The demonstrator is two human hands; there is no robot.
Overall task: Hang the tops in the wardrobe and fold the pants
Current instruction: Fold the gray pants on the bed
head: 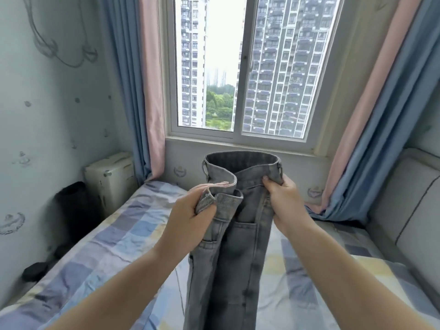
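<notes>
A pair of grey jeans [240, 246] hangs in the air above the bed, waistband up and open toward the window, legs dropping out of the bottom of the view. My left hand [190, 217] grips the left side of the waistband, which is bunched and folded over. My right hand [285, 201] pinches the right side of the waistband just below a belt loop. No tops and no wardrobe are in view.
A bed with a checked blue, lilac and yellow sheet [114, 239] lies below. A white cabinet [112, 177] and dark objects [73, 206] stand at the left wall. A padded grey headboard [409, 210] is at right. The window and curtains are ahead.
</notes>
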